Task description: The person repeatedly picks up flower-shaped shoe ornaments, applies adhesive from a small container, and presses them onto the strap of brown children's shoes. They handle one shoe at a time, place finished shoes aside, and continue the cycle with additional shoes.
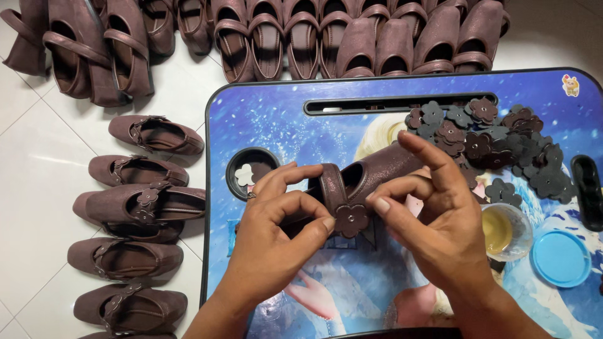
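Your left hand (276, 232) and right hand (433, 220) pinch a flower piece (350, 220) against the shoe (367, 176) strap, bench (282, 119) centre, grip closed. Likely light, pliable: hold by the strap.

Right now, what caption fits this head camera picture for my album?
Both hands, left hand and right hand, press a brown flower onto a brown shoe's strap over a blue lap table.

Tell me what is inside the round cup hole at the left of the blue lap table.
Inside the cup hole lies one pale flower-shaped piece on a dark bottom. The left hand covers its lower right edge, so anything there cannot be seen.
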Tool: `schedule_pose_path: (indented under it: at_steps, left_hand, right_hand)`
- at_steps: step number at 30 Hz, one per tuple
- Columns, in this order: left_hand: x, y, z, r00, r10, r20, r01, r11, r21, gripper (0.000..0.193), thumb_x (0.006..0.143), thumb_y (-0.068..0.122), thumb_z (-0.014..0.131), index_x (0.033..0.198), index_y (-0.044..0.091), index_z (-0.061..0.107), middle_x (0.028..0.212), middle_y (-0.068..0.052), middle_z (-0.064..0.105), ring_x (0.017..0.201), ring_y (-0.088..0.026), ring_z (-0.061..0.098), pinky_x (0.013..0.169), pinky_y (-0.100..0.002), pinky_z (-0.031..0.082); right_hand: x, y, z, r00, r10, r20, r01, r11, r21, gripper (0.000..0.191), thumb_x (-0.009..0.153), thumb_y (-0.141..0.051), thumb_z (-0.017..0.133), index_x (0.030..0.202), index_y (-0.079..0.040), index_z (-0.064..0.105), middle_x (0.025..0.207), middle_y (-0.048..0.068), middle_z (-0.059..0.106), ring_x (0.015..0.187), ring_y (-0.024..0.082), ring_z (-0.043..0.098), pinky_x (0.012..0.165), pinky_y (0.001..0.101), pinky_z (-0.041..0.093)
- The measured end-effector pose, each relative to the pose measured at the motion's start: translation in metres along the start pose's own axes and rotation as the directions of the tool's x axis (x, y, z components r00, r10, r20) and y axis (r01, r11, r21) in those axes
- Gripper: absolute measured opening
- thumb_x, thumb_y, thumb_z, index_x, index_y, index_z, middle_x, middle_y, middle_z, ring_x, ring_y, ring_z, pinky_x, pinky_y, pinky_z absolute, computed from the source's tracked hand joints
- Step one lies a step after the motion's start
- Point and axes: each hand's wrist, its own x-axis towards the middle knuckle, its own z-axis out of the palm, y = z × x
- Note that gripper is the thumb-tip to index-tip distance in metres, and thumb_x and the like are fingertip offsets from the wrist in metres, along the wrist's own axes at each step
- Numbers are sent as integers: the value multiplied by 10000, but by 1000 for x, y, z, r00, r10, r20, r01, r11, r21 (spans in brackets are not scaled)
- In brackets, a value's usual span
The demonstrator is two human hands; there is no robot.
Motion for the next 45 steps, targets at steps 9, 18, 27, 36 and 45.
schedule_pose_path:
  at_steps: [9,18,27,36,45]
  left_hand:
    - [2,-12,0,998,-43,-55,37,993,-109,87,805,153,747,840,77,773,1371,-91,688,1321,-264,570,1149,-425,358]
    - [2,-14,1,996,-47,-71,36,987,-156,90,831,148,745,870,71,771,1388,-119,667,1321,-264,581,1136,-421,375]
    - [2,-9,1,997,-74,-38,70,991,-114,102,783,173,781,837,90,803,1376,-103,674,1327,-256,563,1103,-421,401]
    - [1,-7,-1,996,-85,2,84,989,-121,106,772,171,789,833,88,815,1375,-102,674,1307,-261,553,1068,-406,422]
    - [2,-12,-3,968,-205,-142,149,933,-327,317,927,210,720,1206,67,670,1248,-102,696,1201,-163,658,1045,-309,510]
  right_hand:
    - [0,-1,-4,987,-161,28,163,982,-97,851,845,84,721,1606,-33,357,1021,89,714,956,93,642,863,218,509]
    - [-8,2,6,994,-65,84,79,981,-177,982,723,68,819,1574,-27,337,900,73,716,887,103,669,872,236,513]
    - [-6,2,3,990,-133,35,136,985,-103,874,824,64,759,1585,14,331,1052,106,731,1015,120,681,905,246,524]
    - [-3,2,8,996,-82,22,84,991,-104,855,813,53,766,1564,11,361,995,78,718,957,107,688,866,243,553]
    - [0,6,9,997,-71,26,74,991,-111,829,826,64,753,1565,10,379,981,69,708,948,105,672,866,242,539]
